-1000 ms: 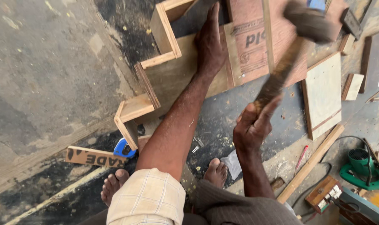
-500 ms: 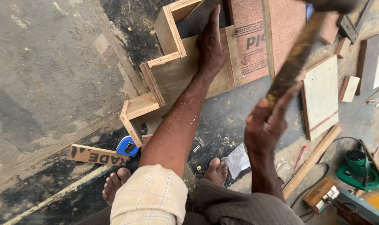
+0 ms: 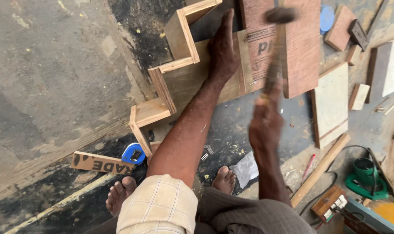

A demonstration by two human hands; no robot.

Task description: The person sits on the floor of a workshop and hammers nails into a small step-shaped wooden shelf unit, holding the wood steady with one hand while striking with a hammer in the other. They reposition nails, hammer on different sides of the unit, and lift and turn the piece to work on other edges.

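Fingers of the right hand [image 3: 265, 125] were wrapped tight round the handle of a hammer [image 3: 276, 47], its head blurred and raised over the reddish board [image 3: 301, 43]. The left hand [image 3: 223, 47] lay flat, fingers stretched and holding nothing, pressing down on the plywood panel [image 3: 188, 80] of a stepped frame [image 3: 162, 86].

That frame lay on the floor [image 3: 45, 86], toward its far edge. Pale strips [image 3: 186, 28] stood on edge along the panel's zigzag side and looked already fixed, forming three steps. The reddish board overlapped the panel's right end, and the hammer hung over that overlap; I judged the stepped edging largely done and the joining of board to panel still under way, though no nail could be made out under the blur.

Nearer the person, a blue tape measure [image 3: 133, 153] sat just beside the frame's lowest step, with a printed strip of ply [image 3: 102, 163] beside it. Two bare feet [image 3: 121, 195] stood at the near edge of the floor. To the right lay offcuts [image 3: 331, 104], a long batten [image 3: 320, 169], a red pencil [image 3: 308, 166] and, by the near right corner, a green power tool [image 3: 365, 173] with its cable, all untouched.
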